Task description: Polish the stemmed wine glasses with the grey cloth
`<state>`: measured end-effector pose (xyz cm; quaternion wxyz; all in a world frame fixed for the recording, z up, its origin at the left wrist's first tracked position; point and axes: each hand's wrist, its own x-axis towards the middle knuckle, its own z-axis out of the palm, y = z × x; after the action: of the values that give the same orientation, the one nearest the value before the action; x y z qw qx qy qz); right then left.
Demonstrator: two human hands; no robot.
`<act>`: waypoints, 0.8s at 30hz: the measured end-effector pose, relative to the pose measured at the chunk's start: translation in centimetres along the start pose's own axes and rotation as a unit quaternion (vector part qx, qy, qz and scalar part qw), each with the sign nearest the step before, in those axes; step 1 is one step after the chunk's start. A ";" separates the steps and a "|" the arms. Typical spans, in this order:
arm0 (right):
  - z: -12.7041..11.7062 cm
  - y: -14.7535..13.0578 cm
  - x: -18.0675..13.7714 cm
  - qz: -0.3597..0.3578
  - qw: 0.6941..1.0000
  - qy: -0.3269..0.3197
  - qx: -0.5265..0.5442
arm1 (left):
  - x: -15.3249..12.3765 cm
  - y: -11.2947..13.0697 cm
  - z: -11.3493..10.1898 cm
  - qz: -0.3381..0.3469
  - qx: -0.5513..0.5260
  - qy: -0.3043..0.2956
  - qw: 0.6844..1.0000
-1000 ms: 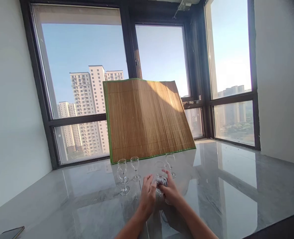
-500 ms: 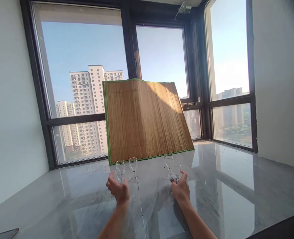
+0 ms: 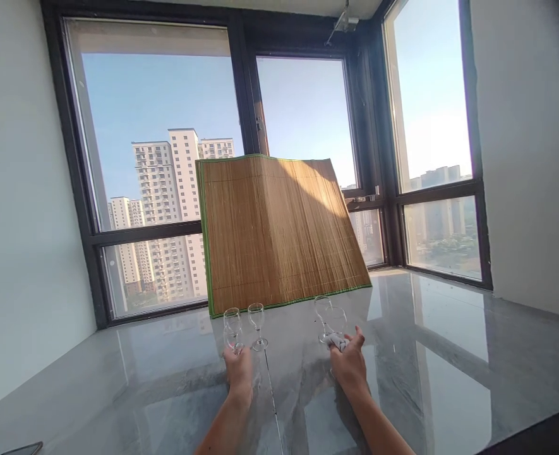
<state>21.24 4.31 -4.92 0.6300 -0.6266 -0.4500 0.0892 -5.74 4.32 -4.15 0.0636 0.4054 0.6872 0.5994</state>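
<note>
Small clear stemmed glasses stand on the glossy grey surface. At left, my left hand has its fingers closed low at the foot of the front wine glass; the hand partly hides it. Just behind, another wine glass overlaps it, and a third wine glass stands upright to the right. On the other side, my right hand grips a crumpled whitish cloth. A clear glass shows right above the cloth; its lower part is hidden. Beside it stands one more wine glass.
A bamboo mat with green edging leans upright against the windows behind the glasses. The shiny grey slab has a dark seam down its middle. A dark-edged flat object lies at the lower left corner. White walls flank both sides.
My left hand's spread fingers have closed in at the front left glass, and the hand has shifted slightly right and down. My right hand keeps its grip on the cloth. The view has tilted slightly.
</note>
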 end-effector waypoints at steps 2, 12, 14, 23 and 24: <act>-0.5 -0.9 -0.4 0.005 0.999 0.040 0.008 | -0.2 0.6 -0.2 -0.064 -0.027 -0.016 0.997; -0.9 -4.8 -3.0 -0.174 0.985 -0.001 0.016 | -3.5 4.9 -0.4 0.051 -0.004 -0.088 0.995; -0.8 -4.6 -3.0 -0.176 0.984 -0.009 0.017 | -3.8 5.1 -0.4 0.059 -0.007 -0.095 0.994; -1.0 -4.6 -2.8 -0.162 0.987 0.005 0.005 | -3.6 4.4 0.0 0.033 -0.017 -0.114 0.993; -1.0 -4.5 -2.8 -0.155 0.988 0.000 -0.003 | -3.7 4.4 -0.1 0.028 -0.019 -0.124 0.992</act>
<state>18.23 0.80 -2.13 0.6344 -0.5507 -0.5424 -0.0106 -1.23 1.74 -1.73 0.1389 0.4946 0.6510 0.5588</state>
